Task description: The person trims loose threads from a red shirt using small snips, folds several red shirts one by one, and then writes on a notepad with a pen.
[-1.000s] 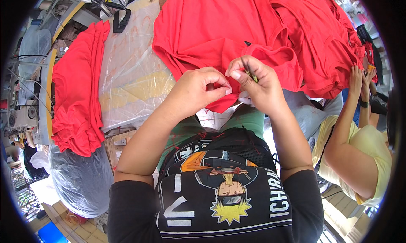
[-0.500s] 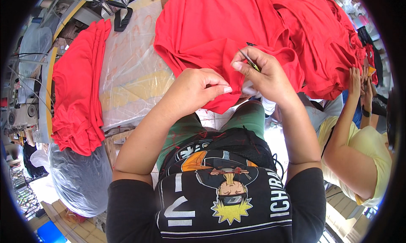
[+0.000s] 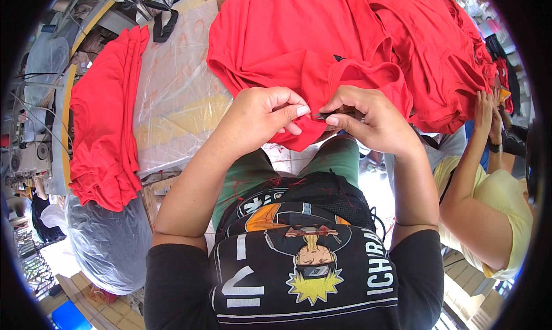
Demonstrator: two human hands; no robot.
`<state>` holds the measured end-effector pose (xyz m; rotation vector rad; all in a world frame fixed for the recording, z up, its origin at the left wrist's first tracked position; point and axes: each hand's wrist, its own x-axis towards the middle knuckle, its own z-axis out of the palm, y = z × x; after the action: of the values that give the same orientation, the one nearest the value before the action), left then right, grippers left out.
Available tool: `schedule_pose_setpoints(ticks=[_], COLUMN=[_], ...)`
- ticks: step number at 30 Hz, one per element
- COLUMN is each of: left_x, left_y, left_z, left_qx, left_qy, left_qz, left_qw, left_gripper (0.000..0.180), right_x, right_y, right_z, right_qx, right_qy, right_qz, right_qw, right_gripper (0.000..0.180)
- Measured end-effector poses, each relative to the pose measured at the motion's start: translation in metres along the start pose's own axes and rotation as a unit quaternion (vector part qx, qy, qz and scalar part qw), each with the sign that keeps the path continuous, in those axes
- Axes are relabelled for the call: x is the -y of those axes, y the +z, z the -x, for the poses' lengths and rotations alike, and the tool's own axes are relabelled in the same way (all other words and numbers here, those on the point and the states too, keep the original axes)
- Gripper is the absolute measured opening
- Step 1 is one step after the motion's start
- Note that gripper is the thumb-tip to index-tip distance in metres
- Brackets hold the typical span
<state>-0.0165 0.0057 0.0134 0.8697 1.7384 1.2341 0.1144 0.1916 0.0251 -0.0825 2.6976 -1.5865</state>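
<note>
A red garment is spread over the work surface in front of me, its near edge hanging toward my lap. My left hand pinches the garment near that edge, thumb against forefinger; whether a loose thread is also caught there is too small to tell. Closed in my right hand is a pair of thread snips, mostly hidden by the fingers. Their dark tips point left, close to the left fingertips and over the red cloth. A small black tag shows on the garment beyond.
More red garments lie heaped to the right. On the left, a folded red stack sits beside a plastic-covered surface. A wrapped plastic bag stands lower left. A co-worker in a yellow top reaches into the right-hand cloth.
My right hand has come down and turned so the snips point left at my left fingertips. My left hand has shifted slightly, still pinching; the red cloth has moved a little.
</note>
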Motion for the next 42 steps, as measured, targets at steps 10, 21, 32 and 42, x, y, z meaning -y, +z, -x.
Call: schedule_pose_setpoints(ticks=[10,21,32,42], left_x=[0.0,0.0,0.003,-0.004], left_y=[0.001,0.002,0.003,-0.005], left_z=[0.0,0.0,0.0,0.007], left_qx=[0.009,0.003,0.004,-0.007], left_qy=[0.0,-0.002,0.006,0.185], left_qz=[0.007,0.011,0.018,-0.096], left_qw=[1.0,1.0,1.0,0.978], left_gripper=[0.016,0.016,0.016,0.022], right_x=[0.001,-0.001,-0.003,0.011], right_y=[0.01,0.011,0.01,0.004], right_z=[-0.007,-0.008,-0.006,-0.005], right_qx=[-0.03,-0.047,-0.046,0.005], right_qy=[-0.04,-0.034,-0.018,-0.014], right_qz=[0.033,0.034,0.004,0.095], right_qw=[0.998,0.998,0.999,0.995], right_gripper=[0.012,0.012,0.013,0.017])
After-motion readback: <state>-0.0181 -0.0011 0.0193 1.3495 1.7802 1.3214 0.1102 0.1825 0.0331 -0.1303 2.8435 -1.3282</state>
